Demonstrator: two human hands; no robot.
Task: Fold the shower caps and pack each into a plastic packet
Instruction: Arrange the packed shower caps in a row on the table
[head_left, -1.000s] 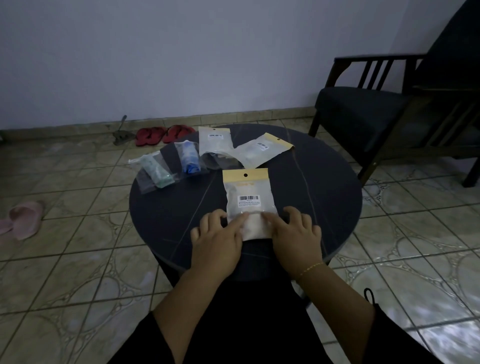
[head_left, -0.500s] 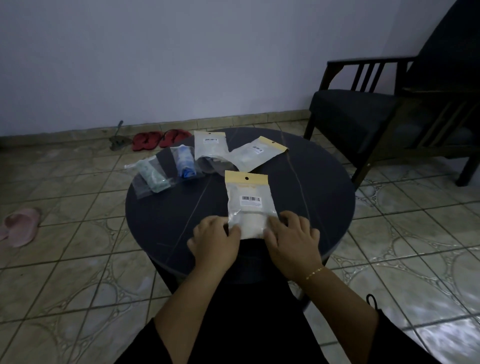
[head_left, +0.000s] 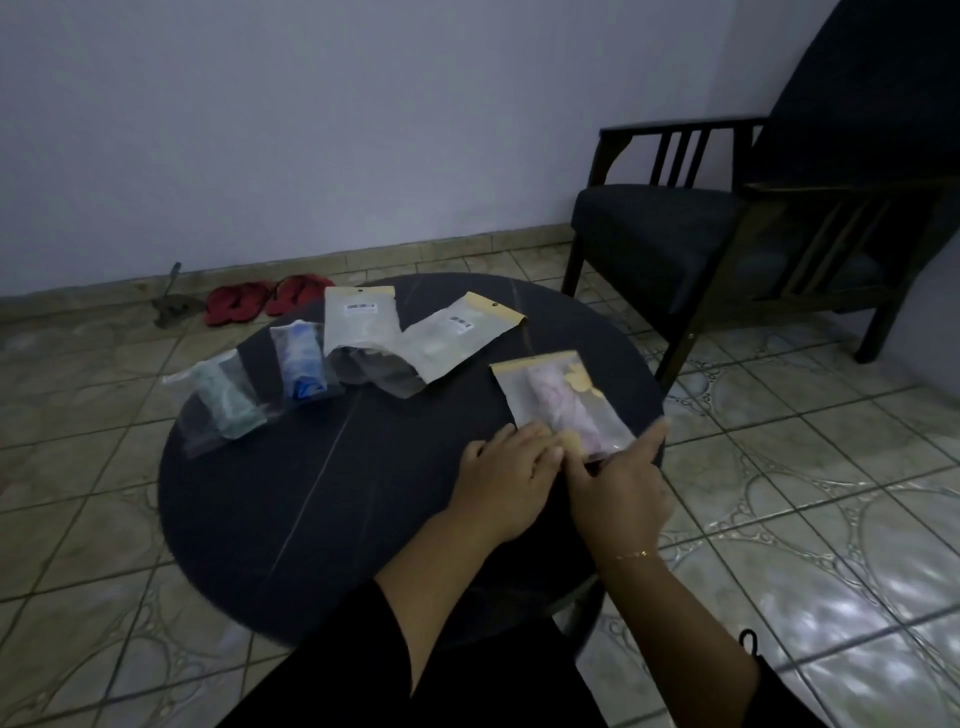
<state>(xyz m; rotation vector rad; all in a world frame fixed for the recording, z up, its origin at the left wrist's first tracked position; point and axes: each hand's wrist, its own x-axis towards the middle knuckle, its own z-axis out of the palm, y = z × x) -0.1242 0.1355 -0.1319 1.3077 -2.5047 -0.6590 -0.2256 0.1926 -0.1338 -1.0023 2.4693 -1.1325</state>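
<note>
A clear plastic packet (head_left: 563, 405) with a tan header strip lies on the right side of the round dark table (head_left: 311, 493). A folded pale pink shower cap shows through it. My right hand (head_left: 618, 483) pinches the packet's near end, thumb on top and index finger stretched along its right edge. The straight fingers of my left hand (head_left: 509, 467) touch the packet's near left corner. Further back lie filled packets: one with a teal cap (head_left: 228, 405), one with a blue cap (head_left: 304, 364), one with a dark cap (head_left: 363, 338) and a pale one (head_left: 457, 338).
A dark wooden armchair (head_left: 675, 234) stands close to the table's back right. Red slippers (head_left: 265, 301) and a small grey object lie on the tiled floor by the wall behind the table.
The packet has been turned over and shifted to the right side of the table; its barcode label no longer shows and the pink cap does. Both hands moved right with it.
</note>
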